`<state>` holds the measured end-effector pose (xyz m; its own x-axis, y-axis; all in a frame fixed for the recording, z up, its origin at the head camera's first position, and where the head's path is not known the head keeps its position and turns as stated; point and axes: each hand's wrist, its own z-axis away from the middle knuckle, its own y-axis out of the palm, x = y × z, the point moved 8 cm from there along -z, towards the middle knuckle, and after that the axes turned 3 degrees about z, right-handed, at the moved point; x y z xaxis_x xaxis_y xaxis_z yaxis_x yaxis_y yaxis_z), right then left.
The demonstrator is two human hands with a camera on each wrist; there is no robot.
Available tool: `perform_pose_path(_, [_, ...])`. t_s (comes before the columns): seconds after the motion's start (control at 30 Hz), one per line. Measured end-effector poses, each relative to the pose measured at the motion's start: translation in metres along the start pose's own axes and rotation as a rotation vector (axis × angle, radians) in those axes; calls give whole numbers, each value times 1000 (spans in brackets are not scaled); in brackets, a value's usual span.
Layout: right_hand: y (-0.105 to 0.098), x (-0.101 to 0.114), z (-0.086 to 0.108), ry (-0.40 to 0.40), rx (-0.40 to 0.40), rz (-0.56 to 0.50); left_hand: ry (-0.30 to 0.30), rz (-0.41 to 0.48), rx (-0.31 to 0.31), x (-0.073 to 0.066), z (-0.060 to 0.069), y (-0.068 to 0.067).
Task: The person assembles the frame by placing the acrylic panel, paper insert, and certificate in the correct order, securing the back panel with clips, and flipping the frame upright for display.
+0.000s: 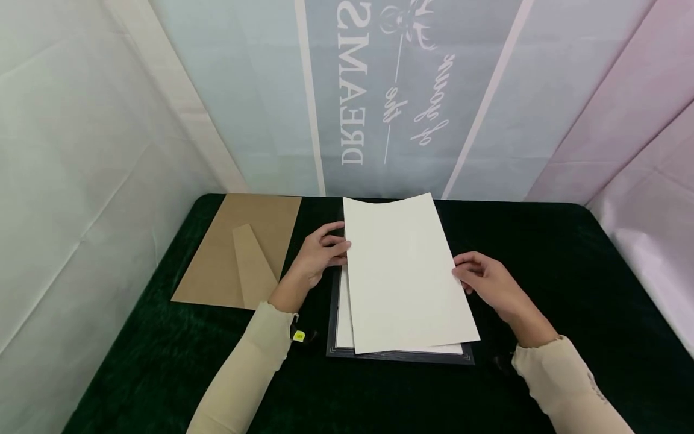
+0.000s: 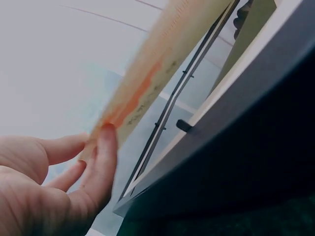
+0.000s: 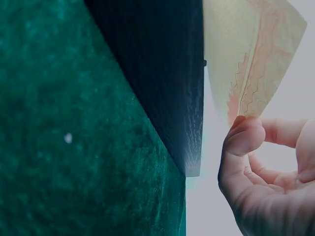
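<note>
Both hands hold a white sheet [image 1: 406,277] by its side edges, slightly turned above a dark frame [image 1: 401,357]. The left hand [image 1: 320,253] pinches the left edge between thumb and fingers; the right hand [image 1: 485,283] pinches the right edge. In the left wrist view the left hand [image 2: 64,182] grips the sheet [image 2: 142,93], whose underside shows a reddish print; a small dark tab [image 2: 183,126] stands on the frame's inner edge. In the right wrist view the right hand [image 3: 270,167] pinches the printed sheet [image 3: 261,59] beside the frame's dark side [image 3: 167,73]. White material lies inside the frame.
A brown backing board [image 1: 208,265] with a stand leg [image 1: 252,265] lies at the left on the green cloth [image 1: 542,253], partly behind the left forearm. Printed fabric [image 1: 271,90] hangs behind the table, and pale fabric [image 1: 81,181] at the sides.
</note>
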<state>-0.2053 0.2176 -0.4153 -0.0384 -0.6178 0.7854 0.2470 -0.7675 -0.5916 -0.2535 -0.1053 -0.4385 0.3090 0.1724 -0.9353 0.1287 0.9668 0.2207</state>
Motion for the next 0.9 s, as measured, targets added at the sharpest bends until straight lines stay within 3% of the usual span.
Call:
perform_pose_path(0.2, [-1, -3, -1, 16, -1, -1, -41, -54, 20, 7, 0, 3])
perform_pose_path(0.53, [-1, -2, 0, 16, -15, 42, -20, -20, -37, 5, 1, 3])
perform_pose_path(0.9, [-1, -2, 1, 16, -25, 65, -34, -150, -18, 6, 1, 4])
